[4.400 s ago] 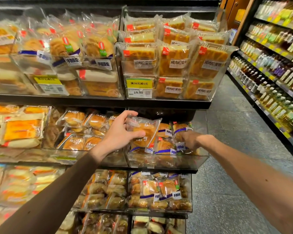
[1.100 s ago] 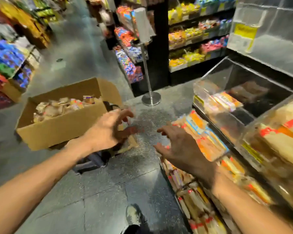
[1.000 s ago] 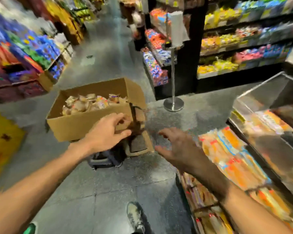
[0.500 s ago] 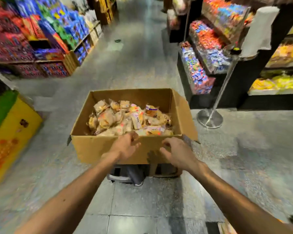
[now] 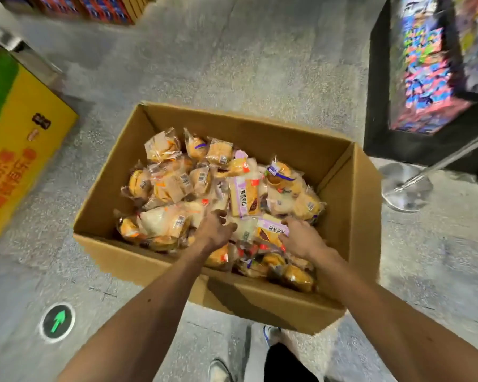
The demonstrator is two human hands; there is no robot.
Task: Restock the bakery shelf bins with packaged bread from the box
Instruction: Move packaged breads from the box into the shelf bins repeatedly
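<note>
— Left hand: knuckles up, fingers bent down into the packaged bread near the front of the cardboard box. The tips are buried, so I cannot tell whether they hold a packet.
— Noted. Sweep from the left edge?
— Far left: yellow carton on the floor, well apart from the box, with a strip of bare floor between them. Nearer the person, a green arrow marker is set in the floor, left of the left forearm.
— Box edges?
— Top open, four walls upright. The left and far walls show bare cardboard above the pile. The bread lies loose in clear wrappers, below the rim all round. Both forearms cross the front rim from above.
— Other hand?
— Right hand: thumb and fingers pinch a purple-labelled packet, the one nearest the front wall, at the front right of the pile. The two hands are near each other but apart.
— Below it?
— One shoe, just beside the foot of the front wall.
— Right of the box?
— The right wall is bare inside, with the bread just short of it. Past it is bare floor, then a round stanchion base, near the box but not touching, with its pole slanting off to the right edge. Behind that stands a black display stand. Its goods are colourful but blurred.
</note>
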